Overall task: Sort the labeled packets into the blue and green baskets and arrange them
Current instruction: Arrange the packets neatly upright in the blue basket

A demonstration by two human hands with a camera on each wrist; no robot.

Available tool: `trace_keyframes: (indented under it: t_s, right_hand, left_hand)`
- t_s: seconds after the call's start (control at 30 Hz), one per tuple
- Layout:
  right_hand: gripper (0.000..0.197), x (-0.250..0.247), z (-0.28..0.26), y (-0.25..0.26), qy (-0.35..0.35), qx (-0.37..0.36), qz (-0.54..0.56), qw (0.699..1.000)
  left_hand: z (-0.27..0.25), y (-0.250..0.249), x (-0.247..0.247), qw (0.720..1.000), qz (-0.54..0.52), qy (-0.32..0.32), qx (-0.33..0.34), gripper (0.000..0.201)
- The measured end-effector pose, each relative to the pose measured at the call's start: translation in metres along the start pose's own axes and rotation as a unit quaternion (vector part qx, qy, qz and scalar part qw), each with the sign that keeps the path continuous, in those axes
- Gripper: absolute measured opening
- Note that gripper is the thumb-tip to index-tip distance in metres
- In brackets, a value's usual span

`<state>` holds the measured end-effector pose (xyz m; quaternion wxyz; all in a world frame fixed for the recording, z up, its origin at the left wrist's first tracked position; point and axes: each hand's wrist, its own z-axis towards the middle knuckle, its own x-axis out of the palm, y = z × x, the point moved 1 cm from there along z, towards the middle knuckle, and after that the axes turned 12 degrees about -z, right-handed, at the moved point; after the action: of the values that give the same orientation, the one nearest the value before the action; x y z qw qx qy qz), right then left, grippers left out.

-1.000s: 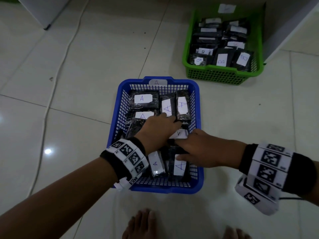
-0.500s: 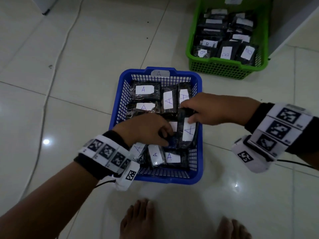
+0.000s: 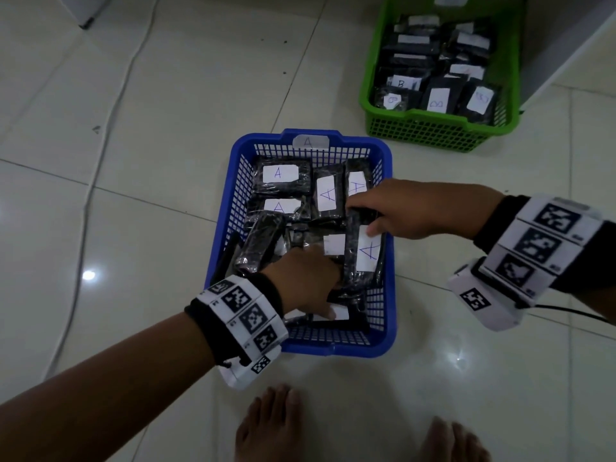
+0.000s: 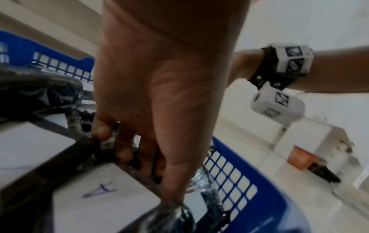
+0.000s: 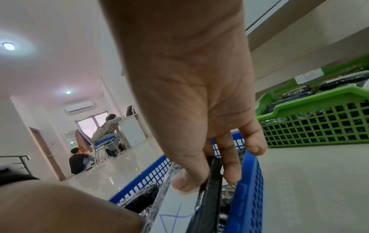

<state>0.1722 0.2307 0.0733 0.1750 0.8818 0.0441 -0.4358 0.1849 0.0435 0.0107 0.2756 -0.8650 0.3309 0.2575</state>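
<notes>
The blue basket point(image 3: 233, 208) labelled A stands in front of me, full of black packets with white A labels. My right hand point(image 3: 366, 218) pinches the top edge of an A packet point(image 3: 368, 253) that stands on edge along the basket's right wall; thumb and fingers clamp it in the right wrist view point(image 5: 209, 178). My left hand point(image 3: 320, 288) reaches into the near part of the basket. Its fingers point(image 4: 123, 154) curl round the edge of another A packet point(image 4: 103, 189). The green basket point(image 3: 433, 128) at the far right holds the B packets.
Pale floor tiles surround both baskets. A white cable point(image 3: 110, 128) runs along the floor on the left. My bare feet point(image 3: 270, 425) are just in front of the blue basket. A white cabinet point(image 3: 566, 45) stands right of the green basket. Two people point(image 5: 107, 130) are far off.
My right hand lifted an A packet from the near side and set it on edge by the right wall, where it stays. My left hand slid from the basket's middle to its near right part.
</notes>
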Motion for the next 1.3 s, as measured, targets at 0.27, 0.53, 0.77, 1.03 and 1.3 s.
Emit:
trace_keyframes:
  t_s: [0.27, 0.53, 0.77, 1.03, 1.3]
  right_hand:
    - [0.037, -0.003, -0.002, -0.004, -0.006, 0.009, 0.014, 1.0]
    - [0.014, -0.001, -0.001, -0.012, -0.032, 0.036, 0.031, 0.998]
    - [0.016, 0.007, -0.01, -0.022, -0.052, 0.098, 0.25, 0.962]
    - [0.032, 0.027, -0.01, -0.007, -0.016, 0.083, 0.427, 0.9]
    - [0.023, 0.032, -0.002, 0.011, 0.012, 0.008, 0.409, 0.912]
  left_hand:
    - [-0.001, 0.011, -0.006, 0.999, -0.039, -0.029, 0.021, 0.044]
    - [-0.005, 0.015, -0.012, 0.995, -0.053, 0.07, 0.042, 0.061]
    - [-0.022, 0.037, -0.047, 0.963, -0.268, -0.026, 0.003, 0.07]
    - [-0.023, 0.05, -0.039, 0.812, -0.547, -0.202, 0.007, 0.1]
    - [-0.054, 0.058, -0.044, 0.863, -0.431, -0.259, 0.04, 0.059]
